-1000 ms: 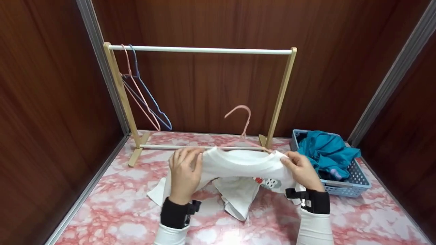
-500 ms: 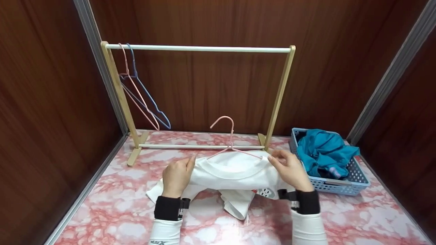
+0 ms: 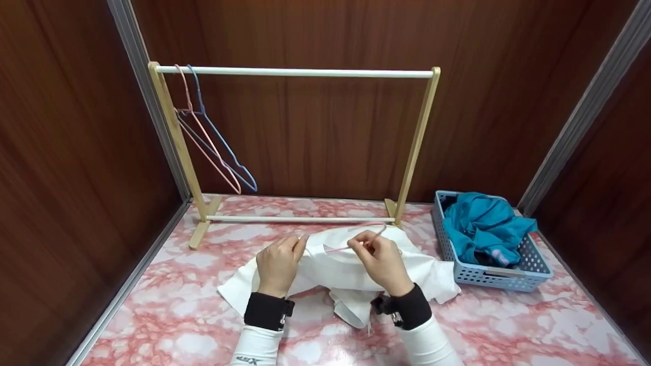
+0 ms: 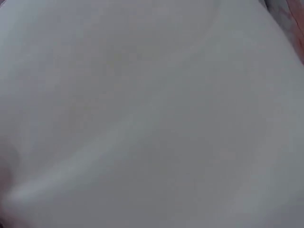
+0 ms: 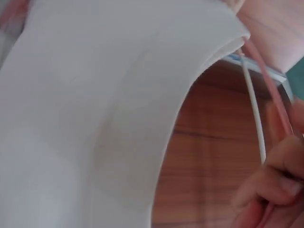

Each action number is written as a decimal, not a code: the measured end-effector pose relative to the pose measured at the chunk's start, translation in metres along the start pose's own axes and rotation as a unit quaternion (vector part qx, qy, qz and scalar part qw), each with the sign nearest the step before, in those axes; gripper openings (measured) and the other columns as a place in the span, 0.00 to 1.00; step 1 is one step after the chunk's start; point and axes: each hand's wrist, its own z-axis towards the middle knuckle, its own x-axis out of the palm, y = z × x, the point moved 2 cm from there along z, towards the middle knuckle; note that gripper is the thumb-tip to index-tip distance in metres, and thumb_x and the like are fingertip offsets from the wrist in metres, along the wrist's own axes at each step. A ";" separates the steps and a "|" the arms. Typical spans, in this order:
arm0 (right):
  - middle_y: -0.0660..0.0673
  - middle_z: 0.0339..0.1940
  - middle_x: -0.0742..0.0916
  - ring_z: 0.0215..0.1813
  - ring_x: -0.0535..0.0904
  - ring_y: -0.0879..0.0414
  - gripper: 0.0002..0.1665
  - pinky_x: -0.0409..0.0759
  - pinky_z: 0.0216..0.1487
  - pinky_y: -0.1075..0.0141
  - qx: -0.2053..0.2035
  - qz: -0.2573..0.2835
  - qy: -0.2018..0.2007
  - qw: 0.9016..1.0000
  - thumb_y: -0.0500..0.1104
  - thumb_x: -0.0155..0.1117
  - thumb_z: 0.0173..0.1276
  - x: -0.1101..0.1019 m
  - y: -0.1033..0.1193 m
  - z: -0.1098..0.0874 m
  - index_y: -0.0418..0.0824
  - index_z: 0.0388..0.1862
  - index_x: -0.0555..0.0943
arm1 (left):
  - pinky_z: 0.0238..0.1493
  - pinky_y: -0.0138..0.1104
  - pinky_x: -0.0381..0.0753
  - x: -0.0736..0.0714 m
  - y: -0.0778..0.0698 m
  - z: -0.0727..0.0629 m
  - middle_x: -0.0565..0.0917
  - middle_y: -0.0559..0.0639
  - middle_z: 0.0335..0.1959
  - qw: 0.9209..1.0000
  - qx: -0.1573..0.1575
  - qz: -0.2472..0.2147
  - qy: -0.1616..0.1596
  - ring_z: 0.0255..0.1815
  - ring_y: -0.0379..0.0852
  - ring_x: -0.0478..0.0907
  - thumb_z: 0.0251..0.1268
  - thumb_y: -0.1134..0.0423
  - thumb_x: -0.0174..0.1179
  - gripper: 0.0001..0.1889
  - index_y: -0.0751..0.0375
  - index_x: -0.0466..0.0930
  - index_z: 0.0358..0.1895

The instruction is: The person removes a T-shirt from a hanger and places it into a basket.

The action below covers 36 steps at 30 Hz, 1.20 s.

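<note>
A white shirt [image 3: 330, 274] lies spread and bunched on the table, its neck opening facing away from the person. My left hand [image 3: 277, 267] grips the shirt at the left side of its collar. A pink hanger [image 3: 335, 249] runs inside the neckline, most of it covered by the cloth. Fingers of my right hand [image 3: 382, 264] are curled round the hanger near its hook, which tilts to the right. In the right wrist view the hanger [image 5: 270, 88] passes out of the collar into those fingers [image 5: 278, 178]. White cloth [image 4: 156, 114] fills the left wrist view.
Behind the shirt stands a wooden rack with a white rail [image 3: 295, 72]. A pink hanger [image 3: 213, 147] and a blue hanger [image 3: 226, 145] hang at its left end. At the right, a blue basket [image 3: 503, 279] holds teal cloth [image 3: 483, 229].
My right hand has let go of the right collar edge, moved left and taken hold of the hanger. The hook, upright before, now leans right. The shirt has sunk lower; the left hand still grips it.
</note>
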 end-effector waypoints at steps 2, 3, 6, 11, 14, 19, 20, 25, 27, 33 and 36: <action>0.49 0.21 0.86 0.23 0.72 0.70 0.06 0.72 0.28 0.74 0.005 -0.015 0.011 1.000 0.39 0.70 0.70 -0.005 -0.003 0.002 0.41 0.32 0.88 | 0.18 0.40 0.73 0.000 0.007 -0.001 0.78 0.50 0.17 0.999 -0.030 -0.026 -0.005 0.16 0.50 0.76 0.73 0.53 0.62 0.19 0.58 0.77 0.23; 0.49 0.23 0.87 0.24 0.74 0.69 0.05 0.74 0.29 0.74 0.009 -0.019 0.015 1.000 0.39 0.70 0.69 -0.009 -0.006 0.003 0.41 0.32 0.88 | 0.20 0.40 0.74 0.000 0.011 -0.001 0.78 0.51 0.18 0.998 -0.045 -0.037 -0.011 0.18 0.50 0.76 0.76 0.52 0.59 0.21 0.59 0.77 0.23; 0.46 0.27 0.90 0.26 0.76 0.67 0.07 0.75 0.32 0.72 0.027 -0.011 0.015 0.999 0.36 0.70 0.69 -0.022 -0.013 0.005 0.39 0.30 0.89 | 0.26 0.42 0.75 0.000 0.022 -0.002 0.76 0.51 0.20 0.995 -0.081 -0.060 -0.028 0.23 0.50 0.75 0.81 0.45 0.50 0.28 0.60 0.76 0.23; 0.42 0.27 0.89 0.25 0.69 0.67 0.08 0.66 0.30 0.72 0.071 0.010 0.022 0.997 0.36 0.68 0.71 -0.040 -0.021 0.009 0.37 0.31 0.88 | 0.25 0.42 0.72 0.003 0.031 -0.004 0.73 0.51 0.20 0.993 -0.096 -0.059 -0.043 0.24 0.50 0.73 0.81 0.39 0.43 0.32 0.59 0.72 0.21; 0.40 0.29 0.89 0.26 0.69 0.67 0.08 0.67 0.30 0.72 0.090 0.012 0.017 0.996 0.36 0.68 0.72 -0.049 -0.027 0.010 0.36 0.32 0.88 | 0.20 0.39 0.67 0.005 0.035 -0.006 0.70 0.50 0.20 0.991 -0.103 -0.054 -0.060 0.20 0.46 0.68 0.81 0.40 0.44 0.32 0.59 0.70 0.20; 0.47 0.23 0.85 0.26 0.69 0.66 0.10 0.65 0.30 0.73 0.124 0.087 -0.066 0.986 0.34 0.63 0.74 -0.068 -0.032 0.008 0.29 0.35 0.87 | 0.18 0.35 0.59 0.007 0.040 -0.012 0.67 0.49 0.19 0.986 -0.144 -0.044 -0.071 0.17 0.40 0.59 0.77 0.57 0.60 0.25 0.58 0.65 0.18; 0.50 0.22 0.83 0.25 0.68 0.66 0.11 0.64 0.29 0.73 0.130 0.114 -0.085 0.981 0.33 0.62 0.75 -0.071 -0.033 0.007 0.27 0.35 0.86 | 0.18 0.34 0.59 0.008 0.041 -0.013 0.67 0.48 0.19 0.985 -0.156 -0.043 -0.061 0.17 0.40 0.59 0.74 0.60 0.62 0.24 0.58 0.64 0.18; 0.55 0.20 0.78 0.25 0.68 0.65 0.10 0.63 0.27 0.72 0.134 0.196 -0.109 0.965 0.33 0.62 0.75 -0.081 -0.032 0.003 0.24 0.37 0.80 | 0.18 0.39 0.66 0.017 0.038 -0.020 0.67 0.50 0.15 0.973 -0.225 -0.042 0.036 0.17 0.50 0.71 0.75 0.59 0.61 0.23 0.57 0.66 0.19; 0.55 0.21 0.79 0.26 0.69 0.65 0.06 0.64 0.27 0.74 0.120 0.210 -0.118 0.963 0.31 0.63 0.74 -0.083 -0.032 0.003 0.29 0.35 0.81 | 0.18 0.45 0.70 0.021 0.037 -0.023 0.70 0.54 0.14 0.966 -0.248 -0.042 0.063 0.19 0.58 0.77 0.76 0.56 0.60 0.22 0.57 0.67 0.20; 0.53 0.21 0.76 0.26 0.68 0.62 0.11 0.60 0.29 0.71 0.057 0.370 -0.211 0.903 0.29 0.57 0.76 -0.084 -0.034 0.005 0.38 0.33 0.80 | 0.23 0.49 0.74 0.031 0.032 -0.029 0.74 0.55 0.15 0.954 -0.272 -0.045 0.122 0.25 0.61 0.83 0.79 0.53 0.56 0.22 0.55 0.70 0.21; 0.52 0.20 0.73 0.24 0.63 0.60 0.09 0.51 0.28 0.67 0.027 0.440 -0.244 0.864 0.32 0.59 0.77 -0.084 -0.034 0.006 0.37 0.33 0.79 | 0.23 0.47 0.73 0.036 0.031 -0.031 0.71 0.51 0.15 0.949 -0.276 -0.047 0.144 0.25 0.60 0.82 0.81 0.51 0.54 0.23 0.54 0.69 0.21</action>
